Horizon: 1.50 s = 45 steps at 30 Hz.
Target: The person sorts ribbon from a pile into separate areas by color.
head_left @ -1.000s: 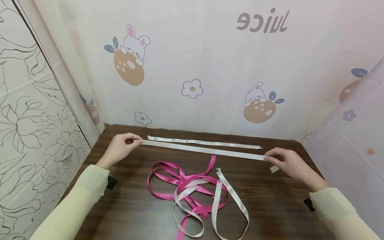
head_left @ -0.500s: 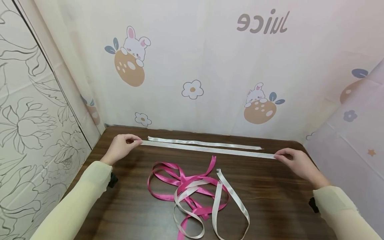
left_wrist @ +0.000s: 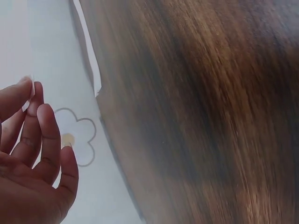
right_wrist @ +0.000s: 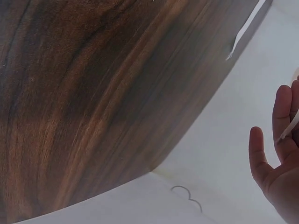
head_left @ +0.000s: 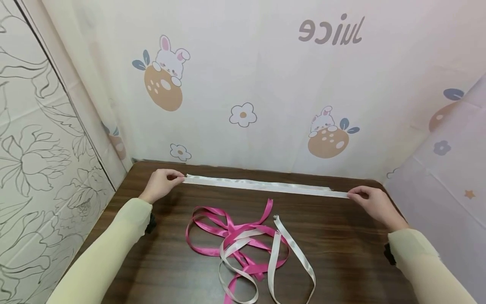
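Note:
A long white ribbon (head_left: 303, 192) is stretched straight between both hands near the back of the table. My left hand (head_left: 161, 185) pinches its left end between thumb and fingers, and a bit of white ribbon (left_wrist: 32, 93) shows at those fingertips in the left wrist view. On the right, my right hand (head_left: 373, 204) pinches the other end, with a short tail of ribbon (right_wrist: 290, 128) lying against the fingers. Just behind runs a second white ribbon (head_left: 201, 177) on the table, partly overlapped by the held one in the head view.
Nearer the front, a tangled pink ribbon (head_left: 205, 251) lies mixed with a cream ribbon (head_left: 250, 276) in loops. Beside it curves a white ribbon (head_left: 305, 259). The dark wooden table (head_left: 341, 253) meets a printed curtain (head_left: 247, 76) along its back edge.
The right hand slid outward along the ribbon to its end. The left hand then shifted slightly right, and the held ribbon moved back until it overlaps the ribbon behind it.

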Each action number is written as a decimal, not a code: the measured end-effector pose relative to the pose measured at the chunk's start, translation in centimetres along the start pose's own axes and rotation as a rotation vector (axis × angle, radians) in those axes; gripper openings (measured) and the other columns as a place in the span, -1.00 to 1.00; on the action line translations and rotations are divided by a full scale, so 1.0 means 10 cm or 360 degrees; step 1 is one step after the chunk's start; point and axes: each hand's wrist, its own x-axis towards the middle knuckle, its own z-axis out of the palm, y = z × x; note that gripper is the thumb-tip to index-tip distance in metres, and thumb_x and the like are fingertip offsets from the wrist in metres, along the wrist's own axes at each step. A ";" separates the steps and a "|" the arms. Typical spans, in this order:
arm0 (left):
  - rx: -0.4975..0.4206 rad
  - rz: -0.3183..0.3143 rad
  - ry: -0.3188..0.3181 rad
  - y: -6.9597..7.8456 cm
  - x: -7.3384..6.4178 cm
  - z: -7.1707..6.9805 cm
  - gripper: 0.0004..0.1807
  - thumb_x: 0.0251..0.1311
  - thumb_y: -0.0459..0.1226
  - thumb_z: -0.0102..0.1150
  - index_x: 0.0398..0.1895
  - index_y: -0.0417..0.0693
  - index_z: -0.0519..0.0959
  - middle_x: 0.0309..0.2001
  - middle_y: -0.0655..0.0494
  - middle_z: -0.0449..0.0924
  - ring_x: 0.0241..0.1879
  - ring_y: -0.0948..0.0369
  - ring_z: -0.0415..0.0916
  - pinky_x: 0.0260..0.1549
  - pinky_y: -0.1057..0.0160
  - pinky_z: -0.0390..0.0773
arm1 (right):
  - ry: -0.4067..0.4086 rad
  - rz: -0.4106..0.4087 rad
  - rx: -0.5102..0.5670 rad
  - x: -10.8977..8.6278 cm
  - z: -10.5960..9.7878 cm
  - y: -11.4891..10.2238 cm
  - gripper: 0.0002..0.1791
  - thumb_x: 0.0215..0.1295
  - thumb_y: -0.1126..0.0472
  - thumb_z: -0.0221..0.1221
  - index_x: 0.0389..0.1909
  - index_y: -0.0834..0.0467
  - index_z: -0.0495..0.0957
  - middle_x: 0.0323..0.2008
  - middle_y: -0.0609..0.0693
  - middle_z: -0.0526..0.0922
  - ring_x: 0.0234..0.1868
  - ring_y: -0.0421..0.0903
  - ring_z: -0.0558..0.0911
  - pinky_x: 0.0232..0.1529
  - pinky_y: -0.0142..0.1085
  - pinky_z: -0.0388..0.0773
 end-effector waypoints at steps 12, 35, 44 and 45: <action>0.0035 -0.0048 0.0040 -0.14 0.16 0.16 -0.79 0.31 -0.13 0.37 -0.22 -0.09 0.79 -0.20 -0.05 0.78 -0.26 0.09 0.53 -0.24 0.21 0.47 | 0.0001 0.0081 0.0020 0.13 0.12 0.07 -0.56 0.53 -0.07 0.15 -0.05 0.26 0.68 -0.11 0.30 0.73 -0.25 0.00 0.59 -0.30 -0.22 0.47; 0.0208 -0.0256 0.0087 -0.22 0.27 0.42 -0.76 0.23 -0.05 0.41 -0.33 -0.03 0.79 -0.25 -0.03 0.80 -0.14 -0.05 0.67 -0.08 -0.08 0.59 | -0.0028 0.0408 0.0012 0.32 0.47 0.04 -0.66 0.46 0.02 0.20 -0.09 0.26 0.63 -0.08 0.33 0.69 -0.13 0.20 0.62 -0.14 0.09 0.49; 0.0268 -0.0323 0.0105 -0.16 0.32 0.44 -0.73 0.23 -0.03 0.41 -0.27 -0.05 0.79 -0.15 -0.09 0.81 -0.03 -0.16 0.67 0.01 -0.17 0.58 | 0.0035 0.0373 -0.0042 0.45 0.58 0.06 -0.75 0.40 0.13 0.22 -0.24 0.28 0.64 -0.24 0.28 0.71 -0.28 0.12 0.62 -0.24 -0.01 0.53; 0.0269 -0.0331 0.0103 -0.16 0.33 0.44 -0.72 0.22 -0.03 0.41 -0.27 -0.05 0.79 -0.15 -0.09 0.81 -0.03 -0.16 0.68 0.01 -0.17 0.58 | 0.0032 0.0373 -0.0053 0.46 0.58 0.06 -0.75 0.40 0.13 0.22 -0.25 0.28 0.64 -0.26 0.27 0.71 -0.29 0.11 0.62 -0.25 -0.02 0.52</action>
